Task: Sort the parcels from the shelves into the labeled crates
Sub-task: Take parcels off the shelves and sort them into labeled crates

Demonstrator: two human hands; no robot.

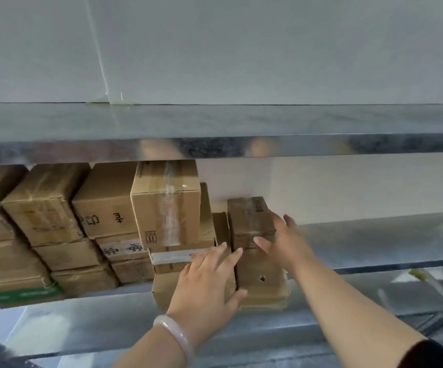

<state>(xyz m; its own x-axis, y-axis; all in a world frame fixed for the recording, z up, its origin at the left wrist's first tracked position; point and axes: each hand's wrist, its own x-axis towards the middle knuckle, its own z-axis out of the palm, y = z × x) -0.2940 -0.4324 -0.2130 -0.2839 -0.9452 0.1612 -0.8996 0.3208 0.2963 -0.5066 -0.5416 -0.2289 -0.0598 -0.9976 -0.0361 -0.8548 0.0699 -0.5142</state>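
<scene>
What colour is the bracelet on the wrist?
The bracelet is milky white, clearest in the head view.

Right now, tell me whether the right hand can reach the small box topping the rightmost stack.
Probably yes. The right hand is at the small box, fingers spread at its front and side; nothing lies between them; no parcel stands to its right. The left hand rests on the neighbouring stack.

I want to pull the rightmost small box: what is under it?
A bigger cardboard box with a round hole, standing on the metal shelf. The right hand hides part of their seam.
</scene>
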